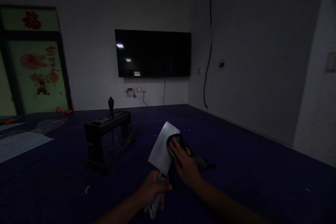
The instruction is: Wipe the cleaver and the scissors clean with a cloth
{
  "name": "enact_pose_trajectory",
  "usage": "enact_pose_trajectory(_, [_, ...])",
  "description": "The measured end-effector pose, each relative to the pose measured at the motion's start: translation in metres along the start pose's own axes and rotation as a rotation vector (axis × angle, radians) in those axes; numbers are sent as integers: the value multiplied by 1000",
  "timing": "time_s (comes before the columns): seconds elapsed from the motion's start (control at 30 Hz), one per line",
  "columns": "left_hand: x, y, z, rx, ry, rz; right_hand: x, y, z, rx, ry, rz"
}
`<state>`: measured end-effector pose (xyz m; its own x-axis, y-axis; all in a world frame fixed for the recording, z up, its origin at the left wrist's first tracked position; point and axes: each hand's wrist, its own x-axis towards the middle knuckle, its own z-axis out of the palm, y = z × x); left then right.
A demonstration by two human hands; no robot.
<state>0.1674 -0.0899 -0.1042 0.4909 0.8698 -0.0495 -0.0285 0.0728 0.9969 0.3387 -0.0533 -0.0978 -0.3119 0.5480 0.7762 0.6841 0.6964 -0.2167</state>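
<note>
A cleaver [163,147] with a broad, pale metal blade is held tilted in front of me. My left hand [154,187] is closed around its handle [155,205], which looks wrapped in something whitish. Against the right side of the blade is a round black tool with yellow parts [188,151]. My right hand [187,166] holds that tool, the fingers laid along its near face. A grey and black part [201,163] shows behind the right hand; whether it belongs to the round tool I cannot tell. The room is dim, so small details are lost.
A black-framed box with clear sides [109,140] stands on the dark blue surface [236,182] to the left, a black vase-shaped object [111,106] by its top. Papers [25,144] and clear plastic [49,126] lie farther left. A television [154,54] hangs on the far wall.
</note>
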Motion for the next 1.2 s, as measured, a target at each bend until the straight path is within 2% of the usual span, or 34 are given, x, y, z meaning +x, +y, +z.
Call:
enact_pose_trajectory(0.17, [1, -3, 1, -19, -39, 73, 1, 0, -1, -26, 33, -58])
enact_pose_trajectory(0.27, [0, -3, 1, -6, -18, 118, 1, -1, -1, -45, 54, -78])
enact_pose_trajectory(0.4, [0, -2, 1, -25, 44, 114, -1, -4, -2, -18, 9, -118])
enact_pose_trajectory(0.57, [8, -5, -2, -46, 19, 104, -3, 0, 0, 39, -56, -128])
enact_pose_trajectory(0.9, [16, -8, -4, -85, 3, 39, 0, -1, 1, 17, -149, 32])
enact_pose_trajectory(1.2, [12, -6, -5, -5, -29, 41, 2, 5, 7, -85, 3, 187])
